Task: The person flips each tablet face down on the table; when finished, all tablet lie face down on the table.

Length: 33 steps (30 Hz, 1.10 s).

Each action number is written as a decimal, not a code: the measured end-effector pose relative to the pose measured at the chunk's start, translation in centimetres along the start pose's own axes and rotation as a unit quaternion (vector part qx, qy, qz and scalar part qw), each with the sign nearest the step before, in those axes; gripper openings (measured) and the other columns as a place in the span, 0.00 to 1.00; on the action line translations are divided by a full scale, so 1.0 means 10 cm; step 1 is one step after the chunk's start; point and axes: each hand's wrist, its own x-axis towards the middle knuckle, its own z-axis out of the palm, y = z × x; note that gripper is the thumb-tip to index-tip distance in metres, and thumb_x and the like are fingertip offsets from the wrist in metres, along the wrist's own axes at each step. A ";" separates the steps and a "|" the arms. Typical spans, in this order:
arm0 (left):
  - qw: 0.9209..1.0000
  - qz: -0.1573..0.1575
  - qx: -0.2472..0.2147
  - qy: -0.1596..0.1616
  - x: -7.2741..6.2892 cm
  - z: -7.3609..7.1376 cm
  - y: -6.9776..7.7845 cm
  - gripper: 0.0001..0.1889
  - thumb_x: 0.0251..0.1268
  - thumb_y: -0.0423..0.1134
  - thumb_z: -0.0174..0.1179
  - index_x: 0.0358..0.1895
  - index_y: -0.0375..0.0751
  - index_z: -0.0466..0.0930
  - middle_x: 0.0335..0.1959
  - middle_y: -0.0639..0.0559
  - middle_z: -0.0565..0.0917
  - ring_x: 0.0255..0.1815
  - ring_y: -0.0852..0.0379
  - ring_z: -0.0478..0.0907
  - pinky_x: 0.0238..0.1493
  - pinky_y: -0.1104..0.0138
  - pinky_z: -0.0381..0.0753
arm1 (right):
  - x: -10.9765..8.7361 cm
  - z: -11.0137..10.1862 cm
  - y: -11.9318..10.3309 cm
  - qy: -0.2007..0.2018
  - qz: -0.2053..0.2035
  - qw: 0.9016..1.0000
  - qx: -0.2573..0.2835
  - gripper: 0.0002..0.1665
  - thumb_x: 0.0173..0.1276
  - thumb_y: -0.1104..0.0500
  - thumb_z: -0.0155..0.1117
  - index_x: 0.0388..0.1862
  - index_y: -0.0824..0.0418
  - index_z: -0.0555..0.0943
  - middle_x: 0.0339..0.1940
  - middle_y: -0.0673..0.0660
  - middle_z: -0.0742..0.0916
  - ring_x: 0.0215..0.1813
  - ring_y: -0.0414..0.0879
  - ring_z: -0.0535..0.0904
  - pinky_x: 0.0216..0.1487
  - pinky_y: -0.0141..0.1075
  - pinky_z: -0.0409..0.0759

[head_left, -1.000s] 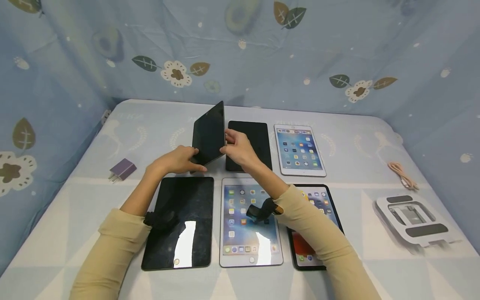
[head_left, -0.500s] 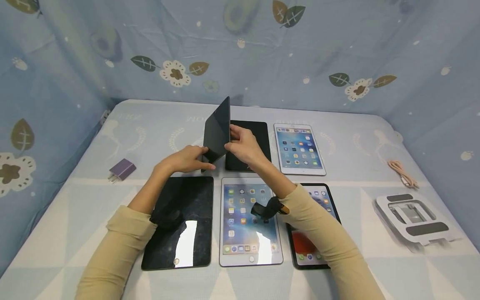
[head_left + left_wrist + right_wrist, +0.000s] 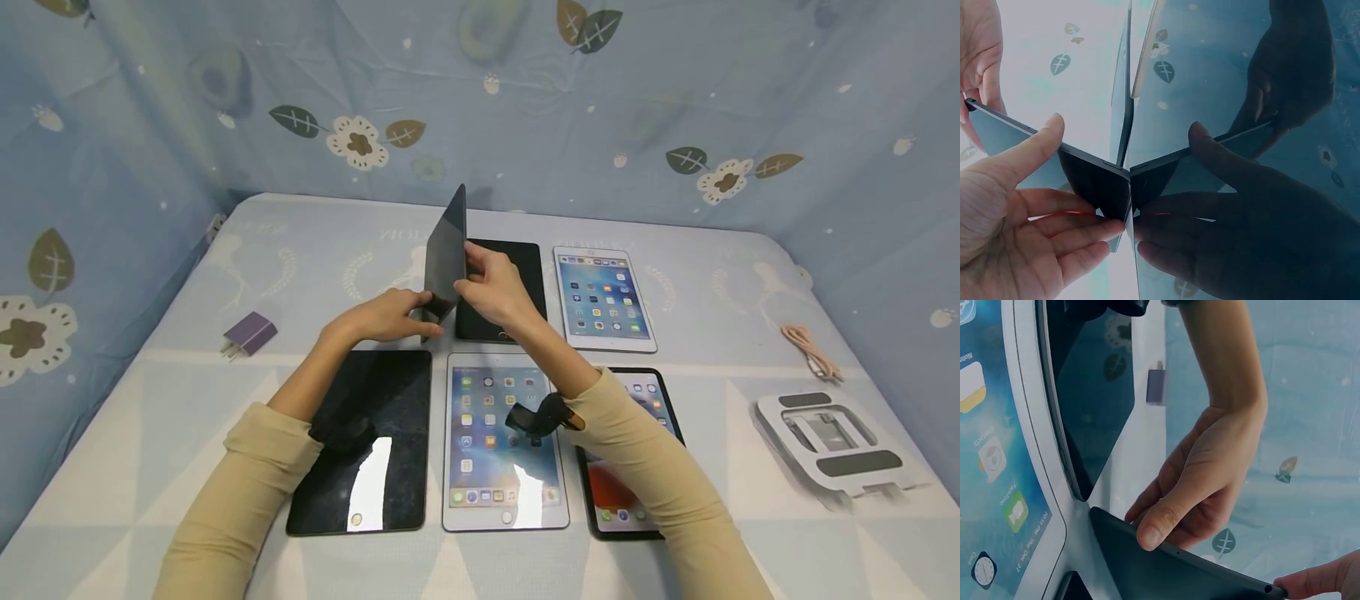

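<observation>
Both hands hold a dark tablet tipped up on edge above the table's back row. My left hand grips its lower left corner, thumb on one face and fingers on the other, as the left wrist view shows. The right hand pinches the right-hand edge higher up. Behind that hand lies another black tablet, partly covered. In front of the hands, a larger black tablet with a dark screen lies flat beside a white tablet with lit app icons. The right forearm partly covers a black-framed lit tablet.
A small white tablet with a lit screen lies at the back right. A purple charger plug is at the left. To the right are a coiled pinkish cable and a white-and-grey folding stand. Patterned blue curtain surrounds the table.
Both hands have shifted right with the held tablet, which now stands steeper and more edge-on to the head view. The tablets lying on the table stay put.
</observation>
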 end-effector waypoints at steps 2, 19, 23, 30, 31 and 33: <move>1.000 0.003 0.001 0.002 0.01 0.01 0.00 0.39 0.68 0.48 0.57 0.70 0.21 0.55 0.67 0.29 0.68 0.64 0.40 0.72 0.60 0.51 0.73 | -0.01 0.00 -0.02 0.002 -0.002 1.000 -0.010 0.37 0.68 0.69 0.52 0.75 0.68 0.55 0.71 0.68 0.70 0.67 0.61 0.71 0.62 0.47 0.75; 0.996 0.046 -0.039 0.059 -0.18 -0.19 0.12 0.36 0.66 0.40 0.60 0.72 0.29 0.56 0.71 0.34 0.65 0.72 0.39 0.63 0.68 0.48 0.66 | 0.00 0.19 -0.08 -0.006 -0.041 0.999 0.014 0.35 0.71 0.65 0.55 0.74 0.68 0.57 0.74 0.65 0.67 0.67 0.56 0.72 0.63 0.44 0.75; 0.992 0.064 -0.044 0.095 -0.25 -0.29 0.20 0.38 0.65 0.38 0.62 0.73 0.31 0.54 0.72 0.36 0.62 0.72 0.40 0.62 0.69 0.50 0.66 | 0.00 0.21 -0.08 -0.001 -0.051 0.999 0.007 0.32 0.72 0.63 0.56 0.73 0.66 0.62 0.72 0.63 0.69 0.67 0.53 0.73 0.62 0.43 0.76; 0.989 0.058 -0.024 0.137 -0.38 -0.47 0.30 0.42 0.61 0.36 0.65 0.74 0.31 0.51 0.70 0.34 0.66 0.66 0.38 0.70 0.62 0.49 0.73 | 0.05 0.28 -0.05 -0.013 -0.027 0.999 0.018 0.31 0.74 0.58 0.54 0.72 0.64 0.63 0.70 0.62 0.73 0.67 0.54 0.74 0.63 0.43 0.75; 0.988 0.056 -0.019 0.140 -0.40 -0.49 0.30 0.43 0.60 0.36 0.66 0.74 0.31 0.51 0.69 0.33 0.67 0.65 0.38 0.71 0.62 0.49 0.73 | 0.05 0.30 -0.04 -0.019 -0.020 0.999 0.018 0.31 0.74 0.56 0.54 0.73 0.64 0.62 0.71 0.62 0.72 0.68 0.54 0.73 0.64 0.43 0.74; 0.988 0.053 -0.014 0.142 -0.43 -0.52 0.30 0.43 0.59 0.35 0.66 0.74 0.31 0.51 0.69 0.33 0.68 0.64 0.38 0.72 0.61 0.48 0.73 | 0.07 0.32 -0.02 -0.032 -0.007 0.999 0.019 0.32 0.75 0.54 0.53 0.74 0.62 0.61 0.72 0.60 0.71 0.69 0.54 0.71 0.67 0.43 0.72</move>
